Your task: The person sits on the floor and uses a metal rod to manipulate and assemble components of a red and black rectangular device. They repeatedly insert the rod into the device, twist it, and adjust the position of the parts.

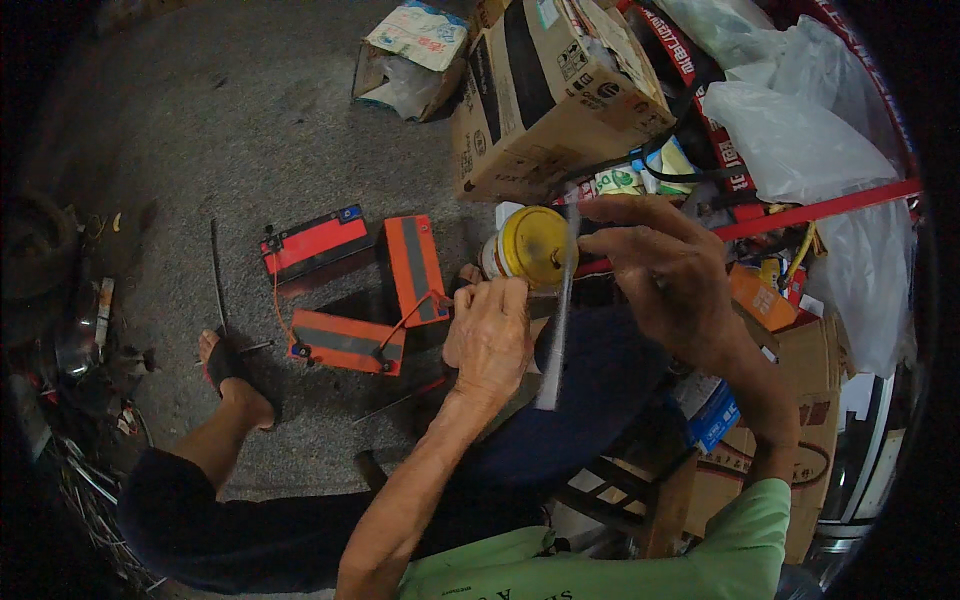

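Observation:
My right hand (665, 270) is raised beside a jar with a yellow lid (536, 243). Its thumb and fingers pinch the upper end of a narrow, pale strip (560, 335), which slants down past my left hand; its material is unclear. My left hand (492, 335) is closed just below the jar, fingers curled downward. What lies inside it is hidden, though an orange wire (408, 320) runs close to its thumb side. To its left on the ground lie three box-shaped batteries: an orange one (414, 268), another orange one (350, 341), and a red-and-black one (318, 245).
A large cardboard box (545, 110) stands beyond the jar, with a smaller open box (412, 60) beside it. Plastic bags (800, 130) and a red bar (820, 208) fill the right side. Cables and metal parts (90, 480) lie far left. A thin rod (215, 275) lies near my foot.

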Available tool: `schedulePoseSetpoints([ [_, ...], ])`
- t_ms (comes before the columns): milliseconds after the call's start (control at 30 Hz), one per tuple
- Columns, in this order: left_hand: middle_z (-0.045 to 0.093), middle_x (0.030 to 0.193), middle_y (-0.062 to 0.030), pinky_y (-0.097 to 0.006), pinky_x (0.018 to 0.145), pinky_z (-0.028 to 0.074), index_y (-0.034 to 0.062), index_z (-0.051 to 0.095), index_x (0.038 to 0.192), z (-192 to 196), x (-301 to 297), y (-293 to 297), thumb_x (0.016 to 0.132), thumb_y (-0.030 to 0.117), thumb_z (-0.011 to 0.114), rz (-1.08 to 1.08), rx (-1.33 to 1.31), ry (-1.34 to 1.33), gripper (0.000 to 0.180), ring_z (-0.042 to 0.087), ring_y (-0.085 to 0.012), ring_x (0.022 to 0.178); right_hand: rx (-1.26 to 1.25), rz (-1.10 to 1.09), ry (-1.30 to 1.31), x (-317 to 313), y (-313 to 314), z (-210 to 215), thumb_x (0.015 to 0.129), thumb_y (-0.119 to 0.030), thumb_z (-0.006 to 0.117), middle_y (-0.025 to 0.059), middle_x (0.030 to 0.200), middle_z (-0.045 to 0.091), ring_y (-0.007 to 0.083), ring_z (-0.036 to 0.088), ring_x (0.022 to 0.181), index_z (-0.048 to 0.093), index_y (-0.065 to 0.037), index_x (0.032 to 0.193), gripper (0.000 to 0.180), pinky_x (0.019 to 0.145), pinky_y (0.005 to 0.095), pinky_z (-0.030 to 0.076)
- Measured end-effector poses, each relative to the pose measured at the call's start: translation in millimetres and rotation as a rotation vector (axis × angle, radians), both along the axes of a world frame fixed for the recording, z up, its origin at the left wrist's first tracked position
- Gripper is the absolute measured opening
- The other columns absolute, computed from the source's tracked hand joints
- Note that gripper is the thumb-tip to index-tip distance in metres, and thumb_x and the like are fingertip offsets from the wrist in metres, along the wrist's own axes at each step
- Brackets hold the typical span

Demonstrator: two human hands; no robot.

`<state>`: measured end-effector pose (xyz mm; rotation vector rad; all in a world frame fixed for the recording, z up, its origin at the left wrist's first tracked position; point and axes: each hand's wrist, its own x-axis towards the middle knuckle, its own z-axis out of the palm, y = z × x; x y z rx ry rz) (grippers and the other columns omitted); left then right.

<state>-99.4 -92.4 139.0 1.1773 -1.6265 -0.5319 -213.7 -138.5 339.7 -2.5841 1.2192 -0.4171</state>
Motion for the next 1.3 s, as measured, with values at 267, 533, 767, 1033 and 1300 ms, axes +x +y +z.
schedulePoseSetpoints([
  [267,0.06,0.085,-0.0168,-0.043,0.075,0.04,0.0005,0.057,0.101,3.0,-0.4,1.6,0.085,0.008,0.063,-0.013,0.077,0.031,0.019,0.06,-0.0352,0.083,-0.007,0.049,-0.08,-17.2,0.5,-20.7,0.077,0.006,0.06,0.0169,0.115,0.066,0.0341,0.066,0.104,0.07,-0.006,0.103,0.03,0.089,0.0405,0.054],
  [533,0.057,0.08,-0.0146,-0.043,0.075,0.039,0.0011,0.056,0.1,0.2,2.8,0.5,0.08,0.0,0.062,0.045,-0.013,0.01,0.02,0.059,-0.0334,0.079,0.035,-0.179,0.075,-6.9,9.4,-12.2,0.088,-0.002,0.066,0.0141,0.093,0.071,0.0255,0.07,0.091,0.06,-0.002,0.109,0.021,0.072,0.0334,0.056],
  [767,0.058,0.08,-0.014,-0.042,0.075,0.04,0.003,0.056,0.099,2.5,1.7,2.7,0.077,0.001,0.066,0.02,0.007,0.005,0.025,0.059,-0.0327,0.079,0.198,-0.319,0.156,-1.3,16.9,-27.3,0.09,-0.021,0.071,0.0151,0.093,0.07,0.0183,0.069,0.083,0.063,0.002,0.109,0.031,0.071,0.0331,0.054],
  [1033,0.056,0.089,-0.0115,-0.045,0.082,0.04,0.0045,0.055,0.098,-2.8,-0.5,2.1,0.076,0.003,0.065,0.009,0.087,-0.055,0.024,0.057,-0.0313,0.089,-0.115,0.377,0.24,8.1,20.6,-16.3,0.072,-0.001,0.07,0.0157,0.13,0.059,0.0369,0.056,0.121,0.068,-0.011,0.106,0.035,0.102,0.0506,0.044],
  [1300,0.055,0.086,-0.012,-0.044,0.082,0.04,0.0033,0.055,0.094,1.3,5.2,0.6,0.077,-0.001,0.062,0.027,0.051,-0.037,0.019,0.056,-0.0318,0.087,-0.146,0.214,0.065,-7.5,18.0,-9.9,0.07,0.006,0.068,0.0185,0.134,0.057,0.0399,0.056,0.12,0.068,-0.009,0.102,0.035,0.1,0.0505,0.046],
])
